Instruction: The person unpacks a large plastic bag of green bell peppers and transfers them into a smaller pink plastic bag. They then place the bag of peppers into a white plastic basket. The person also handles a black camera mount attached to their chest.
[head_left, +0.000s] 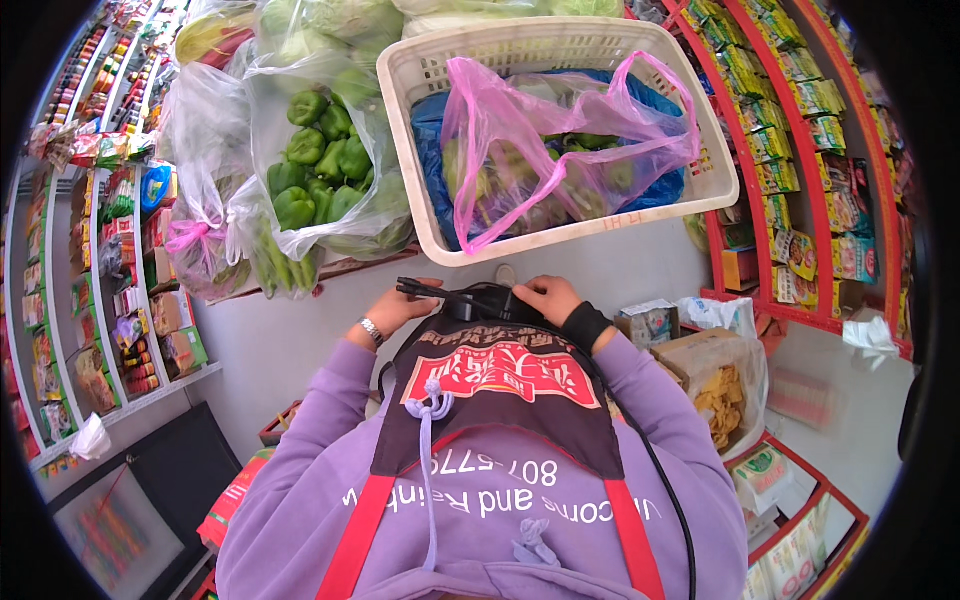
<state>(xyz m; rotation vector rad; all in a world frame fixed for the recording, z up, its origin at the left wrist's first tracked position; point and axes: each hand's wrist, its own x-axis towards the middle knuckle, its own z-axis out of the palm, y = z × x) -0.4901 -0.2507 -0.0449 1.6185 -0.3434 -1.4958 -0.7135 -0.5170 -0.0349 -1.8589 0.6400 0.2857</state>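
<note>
At my waist sits a black pouch (487, 298) with dark cables (420, 288) running out over its left side. My left hand (394, 306), with a metal watch band at the wrist, is at those cables; its fingertips are partly hidden behind them. The fingers of my right hand (553, 297) are bent over the pouch's right edge, and a black band circles that wrist. Just beyond my hands stands a white plastic basket (577, 234) lined with blue plastic. Inside it lies a pink plastic bag (551, 176) with green vegetables showing through.
Left of the basket, an opened clear bag (274, 202) holds green bell peppers (322, 161), among other bagged vegetables. Shelves of packaged goods (112, 262) line the left; red racks (802, 187) line the right. A cardboard box (675, 356) stands by my right elbow.
</note>
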